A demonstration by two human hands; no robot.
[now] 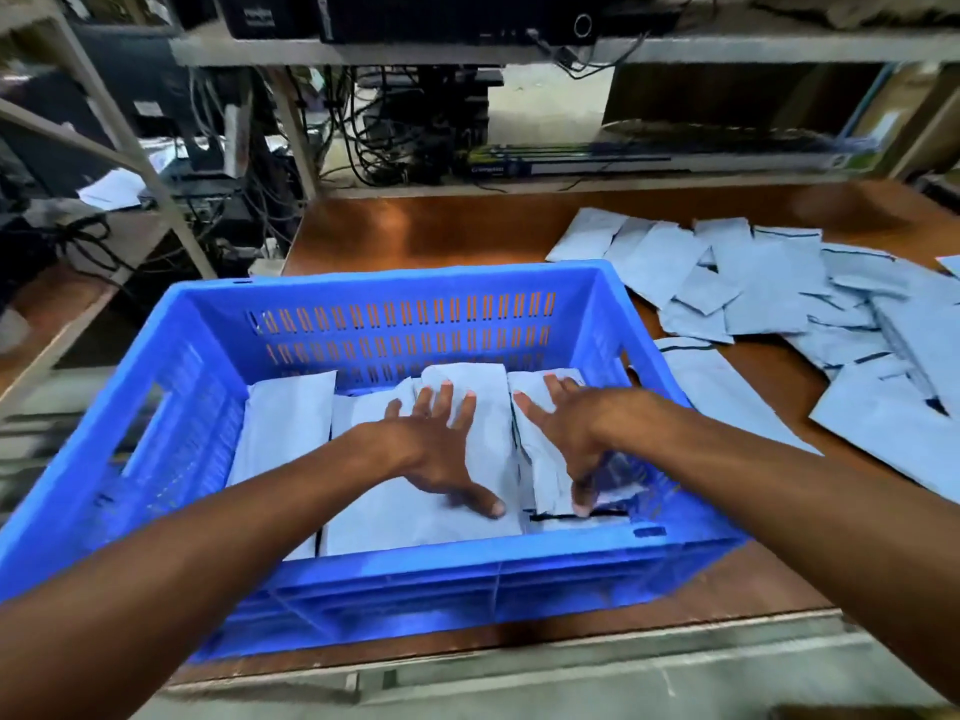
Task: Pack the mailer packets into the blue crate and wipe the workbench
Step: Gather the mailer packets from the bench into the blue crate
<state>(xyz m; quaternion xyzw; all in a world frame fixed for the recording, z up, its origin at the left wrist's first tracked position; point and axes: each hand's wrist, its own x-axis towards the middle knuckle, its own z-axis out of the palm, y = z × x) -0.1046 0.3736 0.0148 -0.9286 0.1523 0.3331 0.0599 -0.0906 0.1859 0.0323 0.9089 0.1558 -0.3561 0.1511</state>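
Note:
A blue crate [395, 285] stands on the brown workbench [415, 231] in front of me. Several pale blue mailer packets [291, 423] lie inside it. Both my hands are inside the crate. My left hand [431, 449] lies flat with fingers spread on the middle packets. My right hand [566, 433] rests on the packets at the crate's right side, fingers straight and thumb pointing down toward a packet's dark edge. A loose heap of mailer packets [769, 288] lies on the bench to the right of the crate.
A metal shelf frame [467, 49] with computers and tangled cables [395, 132] stands behind the bench. A lower side shelf with papers [111, 189] is at the left. The bench's front edge [519, 657] runs just below the crate.

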